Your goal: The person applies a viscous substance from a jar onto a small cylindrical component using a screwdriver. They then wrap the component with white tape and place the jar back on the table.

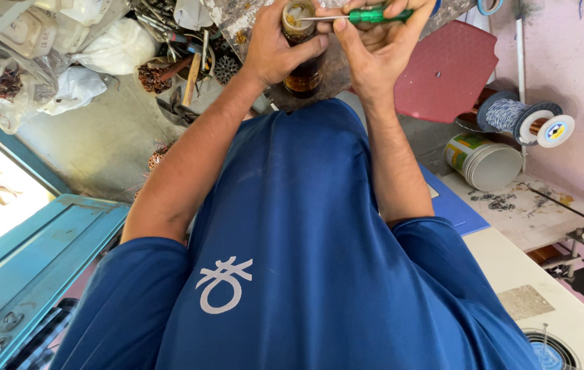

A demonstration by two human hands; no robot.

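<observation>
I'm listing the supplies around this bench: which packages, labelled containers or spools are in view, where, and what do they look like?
Tub: right of the forearm, on its side, round, white with green-and-yellow label.
Wire spool: above the tub, blue-white winding, white end cap with round sticker.
Plastic bags: upper left, clear and white, crumpled.
Small jar: in the left hand, amber-brown.

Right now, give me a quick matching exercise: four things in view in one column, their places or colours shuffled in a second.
1. screwdriver
2. small brown bottle
3. wire spool
4. bucket

a. gripped in the left hand
b. on its side, open end toward the camera
c. green handle, in the right hand
d. pale winding, beside the pink wall

Pairs: 1-c, 2-a, 3-d, 4-b
</observation>
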